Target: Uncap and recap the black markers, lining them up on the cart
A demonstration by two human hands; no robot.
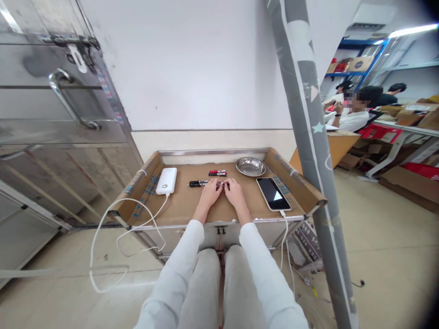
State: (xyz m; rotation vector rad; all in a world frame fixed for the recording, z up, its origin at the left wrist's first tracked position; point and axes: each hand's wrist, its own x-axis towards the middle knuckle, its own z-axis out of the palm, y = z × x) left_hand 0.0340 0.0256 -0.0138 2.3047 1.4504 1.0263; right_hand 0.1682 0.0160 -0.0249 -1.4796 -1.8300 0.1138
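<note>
My left hand (210, 193) and my right hand (235, 192) meet over the middle of the cardboard-lined table (187, 211). Their fingers are bent, and the fingertips pinch together around something small, pale and dark, too small to name. Just left of my left hand lie black marker pens (197, 183), side by side, their right ends close to its fingers. Beyond both hands, a red marker pen (216, 172) rests beside a black marker pen (218, 174).
A round metal dish (250, 167) sits at the back right, with a cabled phone (273, 193) in front of it. At the left lies a white power bank (167, 180), its cable looping off the edge. Cardboard walls flank the table; a grey wrapped pole (317, 132) slants past its right side.
</note>
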